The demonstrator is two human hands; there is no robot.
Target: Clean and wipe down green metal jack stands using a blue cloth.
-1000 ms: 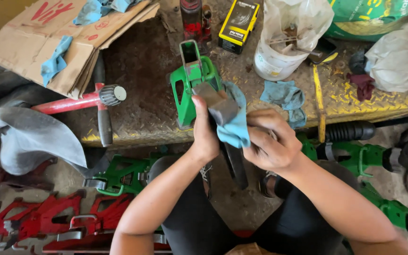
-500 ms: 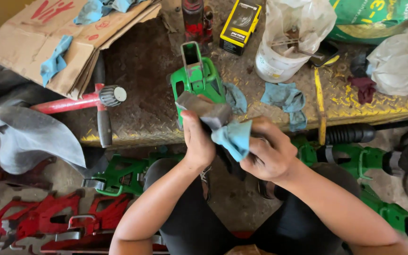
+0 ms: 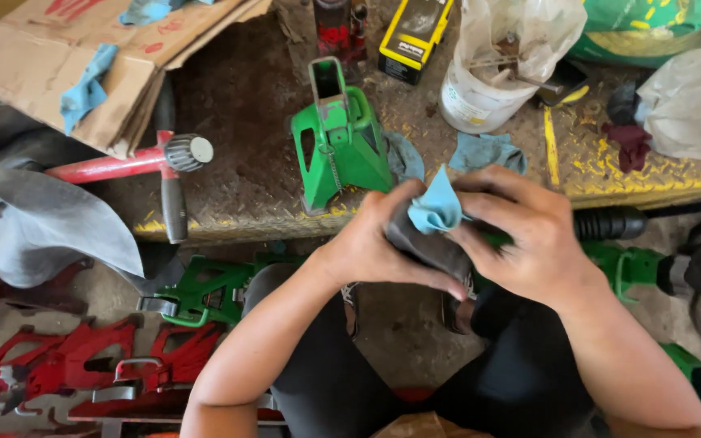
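Blue cloth (image 3: 434, 208): a small light-blue rag, pinched between both hands just in front of the green stand (image 3: 342, 138), its corner sticking up.
Dark part (image 3: 427, 243): a grey metal piece held under the cloth, nearer the person than the stand; its exact shape is hidden by the fingers.
Left hand (image 3: 371, 243): grip closed around the dark part from the left, thumb on top, fingers curled beneath.
Right hand (image 3: 529, 235): grip closed over the cloth and the part from the right, fingers pressing the cloth down.
Green stand: an upright green metal jack stand with a small chain, standing on the table (image 3: 237, 122), just beyond the hands.
Table: worn metal tread plate with yellow paint along its near edge.
Hammer (image 3: 123, 162): red handle with a round grey head, lying left of the stand on the table.
Cardboard (image 3: 107, 57): flattened sheets far left of the stand, with another blue rag on top.
Bucket (image 3: 480, 97): white, lined with clear plastic, right of the stand.
Yellow box (image 3: 415, 32): behind the stand, to the right.
Second rag (image 3: 484, 150): blue, lying between the stand and the bucket.
Red stands (image 3: 66, 369): several lying on the floor, below and left of the stand.
Legs: dark trousers, below the hands.
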